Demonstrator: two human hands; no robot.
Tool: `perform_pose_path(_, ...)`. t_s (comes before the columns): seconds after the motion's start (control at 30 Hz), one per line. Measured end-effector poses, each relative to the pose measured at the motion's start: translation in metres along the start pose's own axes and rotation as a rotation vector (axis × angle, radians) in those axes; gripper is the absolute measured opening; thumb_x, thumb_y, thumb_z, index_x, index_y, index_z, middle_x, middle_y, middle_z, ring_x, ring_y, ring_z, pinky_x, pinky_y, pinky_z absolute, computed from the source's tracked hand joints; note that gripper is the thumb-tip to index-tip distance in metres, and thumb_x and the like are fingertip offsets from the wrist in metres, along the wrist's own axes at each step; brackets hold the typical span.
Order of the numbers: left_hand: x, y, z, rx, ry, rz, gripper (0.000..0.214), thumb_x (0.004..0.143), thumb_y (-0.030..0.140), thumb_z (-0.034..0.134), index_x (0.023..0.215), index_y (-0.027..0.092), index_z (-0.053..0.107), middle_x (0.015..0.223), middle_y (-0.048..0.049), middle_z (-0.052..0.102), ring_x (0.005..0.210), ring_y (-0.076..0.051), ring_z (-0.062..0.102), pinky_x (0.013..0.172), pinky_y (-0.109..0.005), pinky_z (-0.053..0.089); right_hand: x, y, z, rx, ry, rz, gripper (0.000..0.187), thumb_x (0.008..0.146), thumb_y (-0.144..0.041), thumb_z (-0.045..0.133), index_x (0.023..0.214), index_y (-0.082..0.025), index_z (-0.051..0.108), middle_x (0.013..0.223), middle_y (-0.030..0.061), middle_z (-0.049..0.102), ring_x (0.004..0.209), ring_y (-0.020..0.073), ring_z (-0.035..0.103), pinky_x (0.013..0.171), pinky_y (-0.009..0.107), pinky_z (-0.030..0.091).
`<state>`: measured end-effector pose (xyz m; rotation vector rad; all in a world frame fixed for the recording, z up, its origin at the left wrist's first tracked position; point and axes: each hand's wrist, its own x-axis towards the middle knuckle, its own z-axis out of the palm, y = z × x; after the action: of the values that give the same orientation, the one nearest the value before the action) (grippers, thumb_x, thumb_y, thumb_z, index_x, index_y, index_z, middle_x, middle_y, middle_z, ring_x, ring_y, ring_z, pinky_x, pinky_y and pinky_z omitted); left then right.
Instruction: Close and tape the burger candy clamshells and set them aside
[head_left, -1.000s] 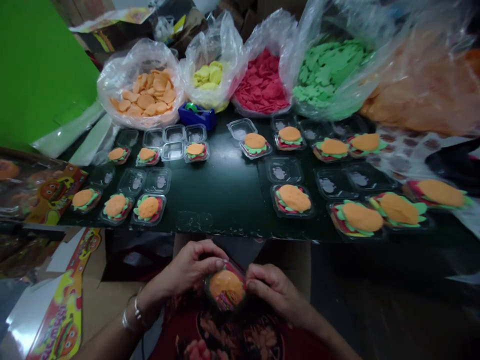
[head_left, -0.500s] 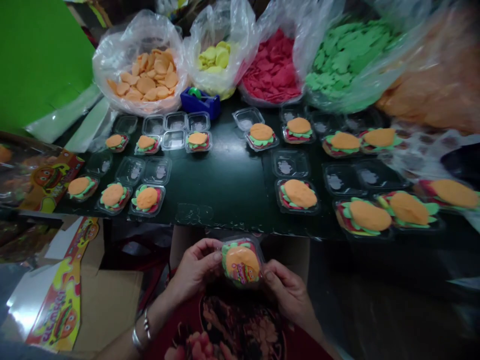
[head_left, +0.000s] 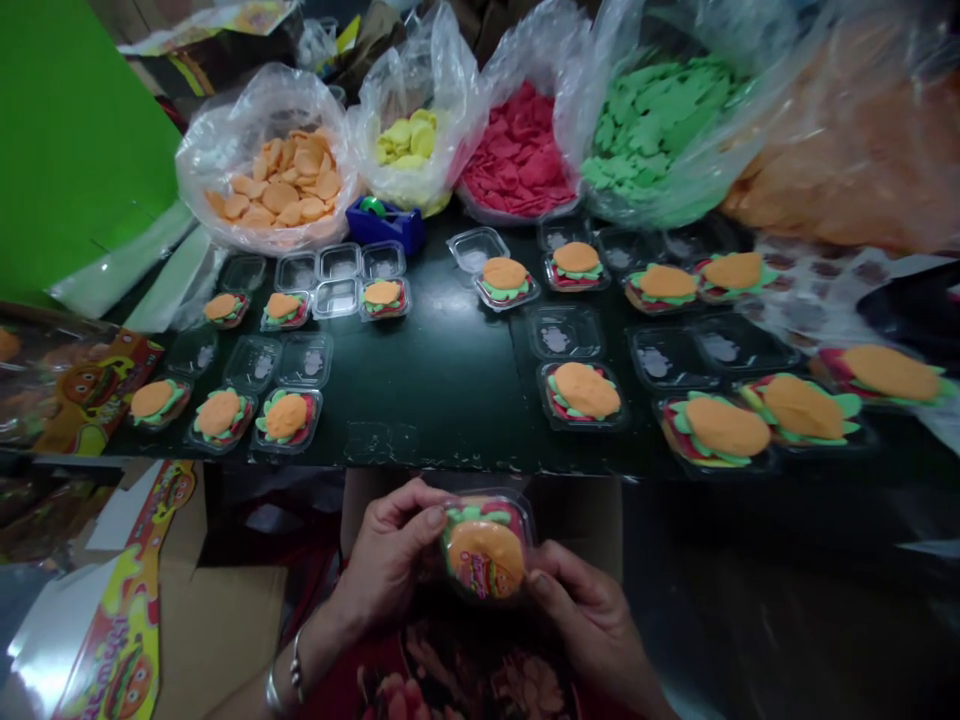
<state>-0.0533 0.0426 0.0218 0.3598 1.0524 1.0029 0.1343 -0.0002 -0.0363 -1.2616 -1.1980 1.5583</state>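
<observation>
Both my hands hold one clear plastic clamshell with a toy burger inside, orange bun on top with a coloured sticker. My left hand pinches its left edge with thumb and fingers. My right hand grips its right and lower side. The pack is held just below the front edge of the dark green table, above my lap.
On the table stand several open clamshells, some filled with burgers, some empty. Bags of orange, yellow, red and green foam pieces line the back. A blue tape dispenser sits between them. Printed cardboard lies lower left.
The burger pack has been turned in my hands and lifted slightly; its sticker and lid now face up more. The camera view shifted a little.
</observation>
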Motion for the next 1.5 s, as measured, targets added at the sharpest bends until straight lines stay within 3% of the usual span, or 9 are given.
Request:
perform_pose_path(0.2,0.001,-0.006,-0.014,-0.005,0.036,-0.104,0.028,0.056,0.031,0.085,0.073,0.013,0.072,0.067,-0.0017,0.066,0.058,-0.010,0.059,0.055,-0.021,0.049,0.008,0.008,0.003,0.101,-0.080,0.131,0.051,0.079,-0.065,0.050,0.059,-0.019,0.042,0.051,-0.0062,0.030,0.046,0.0073,0.022,0.042,0.021,0.018)
perform_pose_path(0.37,0.003,-0.003,-0.011,0.001,0.077,-0.048,0.032,0.054,0.036,0.085,0.072,0.015,0.067,0.058,0.0038,0.059,0.039,-0.002,0.042,0.037,-0.014,0.034,0.019,-0.018,0.001,0.167,-0.082,0.120,0.045,0.083,-0.059,0.051,0.064,-0.019,0.044,0.052,-0.0054,0.037,0.049,0.0085,0.030,0.046,0.021,0.023)
perform_pose_path(0.57,0.001,-0.013,-0.028,0.043,0.116,-0.059,0.042,0.050,0.041,0.086,0.075,0.015,0.065,0.068,0.0020,0.061,0.045,-0.004,0.047,0.042,-0.016,0.036,0.028,-0.034,-0.002,0.079,-0.215,0.156,0.045,0.084,-0.059,0.048,0.067,-0.017,0.048,0.060,-0.0018,0.049,0.057,0.0106,0.040,0.053,0.022,0.030)
perform_pose_path(0.8,-0.012,-0.021,-0.068,0.429,-0.097,-0.098,0.043,0.060,0.045,0.080,0.087,0.014,0.067,0.066,0.0023,0.056,0.060,-0.009,0.051,0.059,-0.020,0.040,0.023,-0.030,-0.012,-0.033,-0.404,0.194,0.047,0.084,-0.061,0.047,0.062,-0.019,0.042,0.056,-0.0051,0.036,0.052,0.0091,0.029,0.048,0.022,0.023)
perform_pose_path(0.97,-0.023,0.011,-0.057,0.908,-0.240,0.060,0.007,0.077,0.022,0.063,0.082,0.017,0.065,0.078,-0.0014,0.063,0.074,-0.014,0.055,0.069,-0.023,0.041,0.019,-0.039,-0.009,-0.166,-0.454,0.094,0.045,0.087,-0.056,0.044,0.062,-0.019,0.043,0.058,-0.0045,0.035,0.056,0.0100,0.031,0.051,0.023,0.025)
perform_pose_path(1.13,-0.029,0.018,-0.048,1.205,-0.254,0.237,0.027,0.080,0.013,0.052,0.104,0.023,0.061,0.097,-0.0044,0.064,0.088,-0.019,0.057,0.078,-0.027,0.043,0.019,-0.047,-0.008,-0.217,-0.456,0.085,0.043,0.089,-0.051,0.043,0.061,-0.019,0.042,0.058,-0.0044,0.035,0.056,0.0101,0.032,0.050,0.023,0.025)
perform_pose_path(1.27,-0.029,0.018,-0.038,1.233,-0.287,0.300,0.029,0.086,0.015,0.045,0.108,0.024,0.061,0.099,-0.0050,0.062,0.091,-0.019,0.056,0.081,-0.028,0.043,0.022,-0.047,-0.005,-0.221,-0.491,0.102,0.042,0.088,-0.051,0.044,0.062,-0.019,0.042,0.059,-0.0043,0.035,0.056,0.0100,0.031,0.050,0.023,0.025)
perform_pose_path(1.37,-0.024,0.014,-0.027,1.132,-0.187,0.336,0.024,0.088,0.018,0.045,0.102,0.021,0.063,0.092,-0.0048,0.063,0.086,-0.018,0.056,0.079,-0.027,0.042,0.023,-0.046,-0.003,-0.212,-0.502,0.114,0.041,0.088,-0.050,0.045,0.062,-0.019,0.042,0.060,-0.0043,0.035,0.057,0.0101,0.032,0.051,0.023,0.025)
perform_pose_path(1.5,-0.015,0.004,-0.022,0.844,-0.093,0.203,0.020,0.087,0.026,0.051,0.097,0.018,0.066,0.089,-0.0045,0.063,0.083,-0.017,0.057,0.074,-0.025,0.043,0.024,-0.046,-0.002,-0.160,-0.489,0.160,0.044,0.086,-0.054,0.046,0.061,-0.019,0.040,0.058,-0.0047,0.033,0.055,0.0099,0.029,0.049,0.023,0.024)
